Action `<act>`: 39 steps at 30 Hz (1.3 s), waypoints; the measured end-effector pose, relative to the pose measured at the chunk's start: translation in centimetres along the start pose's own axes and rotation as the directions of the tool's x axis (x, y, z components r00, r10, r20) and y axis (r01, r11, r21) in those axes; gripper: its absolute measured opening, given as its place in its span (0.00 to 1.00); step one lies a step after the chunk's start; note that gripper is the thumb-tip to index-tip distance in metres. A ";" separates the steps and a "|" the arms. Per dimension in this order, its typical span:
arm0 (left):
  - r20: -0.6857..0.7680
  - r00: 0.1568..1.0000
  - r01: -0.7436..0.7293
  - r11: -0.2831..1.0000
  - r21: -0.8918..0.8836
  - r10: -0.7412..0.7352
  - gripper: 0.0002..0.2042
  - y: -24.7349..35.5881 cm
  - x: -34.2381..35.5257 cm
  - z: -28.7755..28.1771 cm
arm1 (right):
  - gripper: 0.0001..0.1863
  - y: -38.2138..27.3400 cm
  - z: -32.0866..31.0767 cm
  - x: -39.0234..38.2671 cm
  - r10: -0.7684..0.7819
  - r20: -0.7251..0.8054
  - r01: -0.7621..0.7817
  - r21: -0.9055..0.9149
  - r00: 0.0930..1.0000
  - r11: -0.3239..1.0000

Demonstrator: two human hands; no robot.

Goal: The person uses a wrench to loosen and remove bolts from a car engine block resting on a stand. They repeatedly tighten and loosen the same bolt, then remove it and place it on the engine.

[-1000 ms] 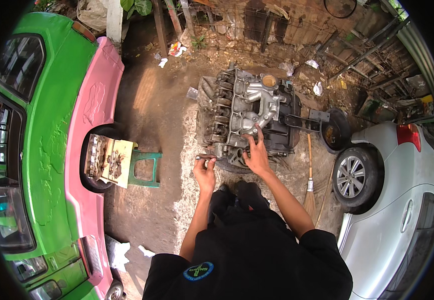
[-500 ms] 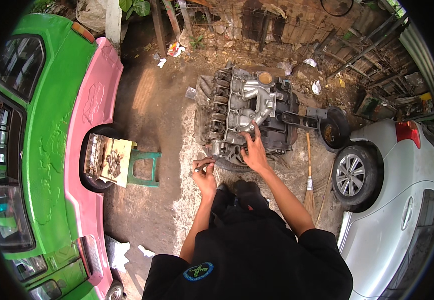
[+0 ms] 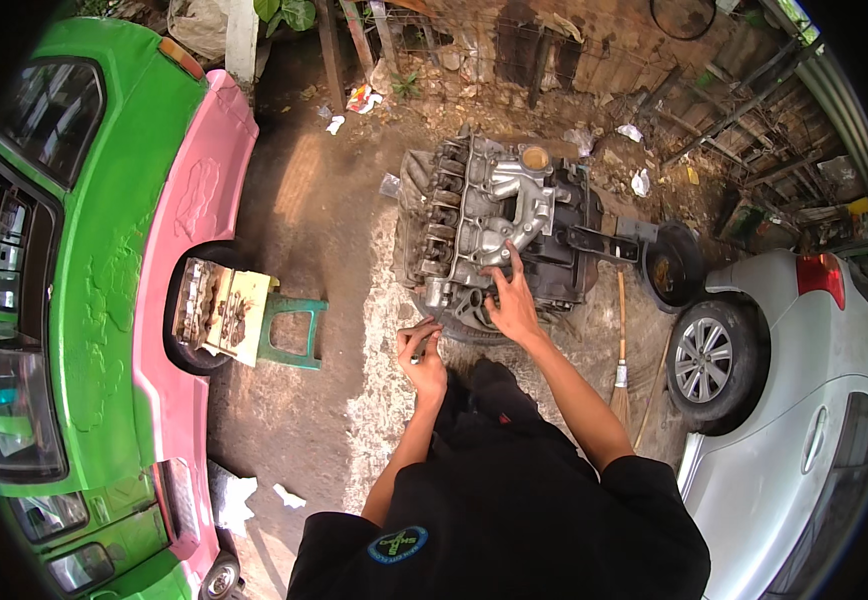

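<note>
An engine (image 3: pixel 524 215) with a silver intake manifold (image 3: pixel 522 195) stands on the ground in front of me. My right hand (image 3: pixel 516 308) lies on its near side, fingers spread, the index fingertip resting on the manifold. Close to the engine's near left corner, my left hand (image 3: pixel 422 365) is closed around a short, dark metal tool (image 3: pixel 417 351). Its exact kind is too small to make out. The tool's end comes near a metal housing (image 3: pixel 438 292) on the engine; I cannot tell whether they touch.
A green and pink vehicle (image 3: pixel 104 280) fills the left; beside it, engine parts lie on a board (image 3: pixel 249 318) by a green stool (image 3: pixel 294 333). A silver car (image 3: pixel 804 400), a broom (image 3: pixel 621 375) and a black basin (image 3: pixel 672 265) are at the right.
My left hand has moved a little right and down, and the tool in it has turned to point more toward the engine. My right hand stays on the manifold.
</note>
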State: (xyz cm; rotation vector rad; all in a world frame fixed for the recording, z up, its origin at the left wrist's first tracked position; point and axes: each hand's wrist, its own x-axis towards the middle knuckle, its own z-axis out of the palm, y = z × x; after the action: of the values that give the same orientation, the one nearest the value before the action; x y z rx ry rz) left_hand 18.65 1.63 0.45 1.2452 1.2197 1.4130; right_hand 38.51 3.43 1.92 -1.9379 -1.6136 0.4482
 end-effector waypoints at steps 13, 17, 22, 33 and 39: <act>0.064 0.987 -0.163 0.947 0.278 0.151 0.18 2.2 -1.0 3.2 | 0.23 2.1 -0.6 0.2 -0.075 0.086 0.076 -0.008 0.994 0.997; 0.103 0.982 -0.183 0.916 0.356 0.156 0.19 2.6 -0.4 4.0 | 0.22 2.6 -0.7 0.3 -0.127 0.056 0.127 0.001 0.990 0.992; 0.089 0.994 -0.088 0.918 0.387 0.058 0.16 3.6 -0.1 4.6 | 0.21 2.9 -0.7 0.4 -0.124 0.103 0.122 0.024 0.987 0.992; -0.155 0.904 0.360 0.906 -0.224 -0.398 0.03 -1.3 6.9 0.7 | 0.21 2.2 0.1 0.3 -0.034 0.059 0.039 -0.092 0.998 0.995; 0.055 0.540 0.764 0.463 -0.449 -0.840 0.03 -6.7 10.6 -1.6 | 0.19 1.1 -0.1 0.2 0.043 0.070 -0.041 -0.041 0.997 0.998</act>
State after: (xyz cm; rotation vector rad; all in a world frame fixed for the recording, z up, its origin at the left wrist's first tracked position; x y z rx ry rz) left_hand 15.75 12.81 -4.75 0.1141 1.2641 0.9514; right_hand 39.49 3.44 1.31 -2.0089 -1.6397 0.5108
